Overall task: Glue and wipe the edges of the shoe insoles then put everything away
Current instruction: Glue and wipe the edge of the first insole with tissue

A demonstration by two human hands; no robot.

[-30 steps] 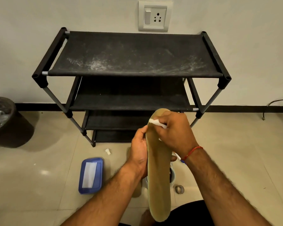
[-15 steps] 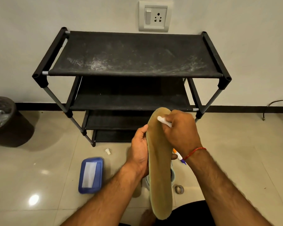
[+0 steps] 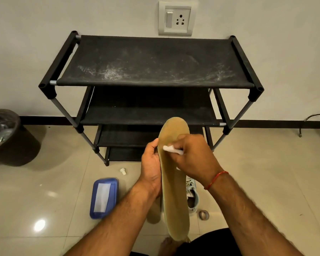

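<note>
A glossy beige tiled floor (image 3: 54, 182) filled the lower frame. A black tiered shoe rack (image 3: 151, 61) stood on it at centre, against the wall, its top tier dusty. A dark bin (image 3: 11, 145) sat at the left edge. Lower centre lay a blue lidded box (image 3: 103, 197), a small white cap (image 3: 123, 171) above it, a pale sneaker (image 3: 192, 198) and, just beside that, a tape roll (image 3: 204, 214).

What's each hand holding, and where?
Left hand grips the insole by its left edge, upper half. Right hand pinches a white item, one end protruding.
</note>
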